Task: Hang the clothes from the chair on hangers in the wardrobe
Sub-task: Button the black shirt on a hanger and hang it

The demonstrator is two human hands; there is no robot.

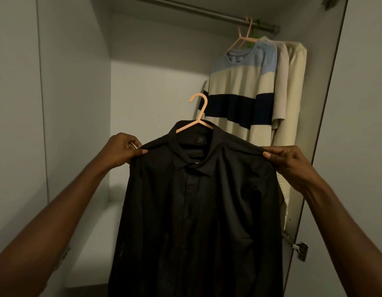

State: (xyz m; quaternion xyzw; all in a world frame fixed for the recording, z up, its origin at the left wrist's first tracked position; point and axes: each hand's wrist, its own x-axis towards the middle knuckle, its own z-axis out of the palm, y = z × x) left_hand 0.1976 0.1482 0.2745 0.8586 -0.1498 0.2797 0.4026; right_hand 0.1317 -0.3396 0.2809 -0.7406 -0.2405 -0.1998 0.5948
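Black button-up shirt point(196, 211) on a pink hanger point(196, 118), held up in front of the open wardrobe point(74, 103), below the rail point(196, 9). Left hand point(121, 150) pinches one shoulder, right hand point(286, 161) the other. Collar buttoned, fabric creased. Neck label unreadable.

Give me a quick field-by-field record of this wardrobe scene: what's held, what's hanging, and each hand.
held item: black button-up shirt on a peach plastic hanger, not yet on the rail
left hand: pinches the shirt's shoulder
right hand: pinches the other shoulder
rail: grey metal rod across the top
already hanging: striped blue, cream and navy sweater; two cream garments behind it
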